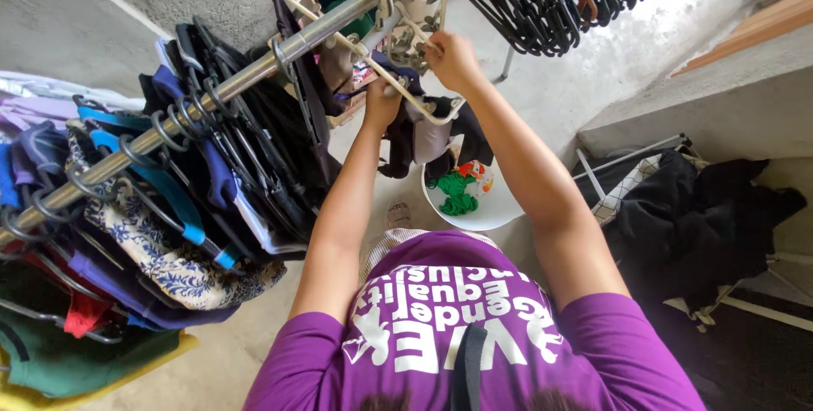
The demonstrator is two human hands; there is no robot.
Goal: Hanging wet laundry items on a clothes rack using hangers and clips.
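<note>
Both hands (arms raised) at the cream hanger [415,98]: left hand [381,99], right hand [451,57].

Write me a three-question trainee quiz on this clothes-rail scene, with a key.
1. True or false: the left hand and the right hand are both raised to the cream hanger with the dark garment.
2. What hangs along the metal rail on the left? A) clothes on hangers B) towels only C) nothing
3. Fill in: below the hands, the white bucket holds a bundle of ____ colour.

Key
1. True: both hands are on it, near the rail.
2. A: many garments on dark and blue hangers.
3. Green, beside something orange.
</note>
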